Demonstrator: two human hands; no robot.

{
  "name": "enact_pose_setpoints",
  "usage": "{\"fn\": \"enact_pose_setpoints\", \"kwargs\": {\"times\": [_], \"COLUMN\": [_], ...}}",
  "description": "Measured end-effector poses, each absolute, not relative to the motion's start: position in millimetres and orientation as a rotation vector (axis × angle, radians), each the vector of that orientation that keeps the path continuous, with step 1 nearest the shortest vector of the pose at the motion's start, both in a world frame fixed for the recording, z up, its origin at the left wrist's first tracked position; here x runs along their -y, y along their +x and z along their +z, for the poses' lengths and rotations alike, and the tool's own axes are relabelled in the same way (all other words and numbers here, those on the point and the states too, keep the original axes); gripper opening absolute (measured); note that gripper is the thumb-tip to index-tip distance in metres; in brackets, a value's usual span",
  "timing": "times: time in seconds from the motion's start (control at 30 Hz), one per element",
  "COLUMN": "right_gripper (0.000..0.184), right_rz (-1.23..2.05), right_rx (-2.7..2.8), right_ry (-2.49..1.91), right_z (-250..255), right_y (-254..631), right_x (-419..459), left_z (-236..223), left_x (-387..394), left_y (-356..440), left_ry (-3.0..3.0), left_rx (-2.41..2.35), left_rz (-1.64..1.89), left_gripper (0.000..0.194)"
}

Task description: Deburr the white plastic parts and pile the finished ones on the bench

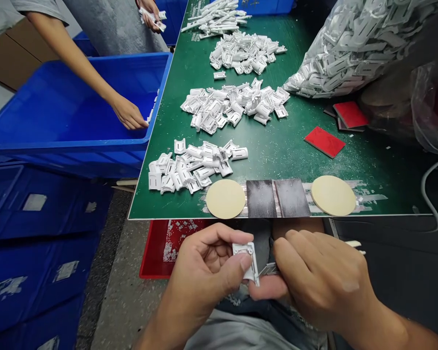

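Between the thumb and fingers of my left hand (209,272) is a small white plastic part (251,265), held above my lap. Its face has a slot and ridges, and the thumb covers some of it. My right hand (321,277) is closed around nippers (270,269). Their metal tips point left at the lower edge of the part, and two pale handle ends stick out behind the hand. Most of the tool is hidden by my fingers, and I cannot tell whether the tips touch the part. My right index finger lies just under the part.
Piles of white parts (197,165) lie on the green table (277,150). Along its front edge are cream discs (225,199) and dark pads (261,198). A clear bag of parts (343,53) stands right. A co-worker's hand (127,113) reaches into a blue bin (76,144). Below is a red tray (155,257).
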State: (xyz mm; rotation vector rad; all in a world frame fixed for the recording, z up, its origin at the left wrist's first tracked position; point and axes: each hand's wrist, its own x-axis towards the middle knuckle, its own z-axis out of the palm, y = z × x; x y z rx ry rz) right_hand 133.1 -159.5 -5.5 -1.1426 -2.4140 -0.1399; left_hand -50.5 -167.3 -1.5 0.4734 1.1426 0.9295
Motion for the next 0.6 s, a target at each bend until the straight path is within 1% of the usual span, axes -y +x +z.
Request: {"fn": "enact_pose_setpoints", "kwargs": {"times": [0.2, 0.3, 0.37, 0.4, 0.47, 0.53, 0.6], "right_gripper": [0.05, 0.052, 0.055, 0.055, 0.05, 0.04, 0.036], "right_rz": [-0.134, -0.006, 0.276, 0.497, 1.032, 1.533, 1.842], "right_rx": [2.406, 2.356, 2.272, 2.208, 2.014, 1.746, 1.516], "right_ry": [-1.12, -1.088, -1.06, -1.054, -1.073, -1.093, -1.071], "right_z": [-8.2, -10.6, -11.4, -11.6, -11.5, -11.2, -11.0], "right_y": [132.2, 132.8, 132.5, 131.7, 128.9, 124.9, 121.1], "right_x": [159.5, 161.5, 163.2, 164.0, 165.3, 166.4, 167.5], "left_z": [-9.6, -7.7, -4.7, -3.3, -1.2, -0.9, -2.9], "left_x": [167.6, 168.5, 169.2, 169.4, 169.5, 169.2, 168.7], "left_y": [-55.1, -53.8, -51.8, -50.9, -50.1, -51.2, -53.5], "left_ry": [0.548, 0.531, 0.564, 0.606, 0.703, 0.748, 0.712], "left_rx": [-1.152, -1.173, -1.212, -1.232, -1.213, -1.083, -0.916], "left_rz": [0.872, 0.866, 0.924, 0.958, 1.02, 1.028, 0.983], "left_gripper": [0.027, 0.025, 0.02, 0.016, 0.012, 0.014, 0.015]}}
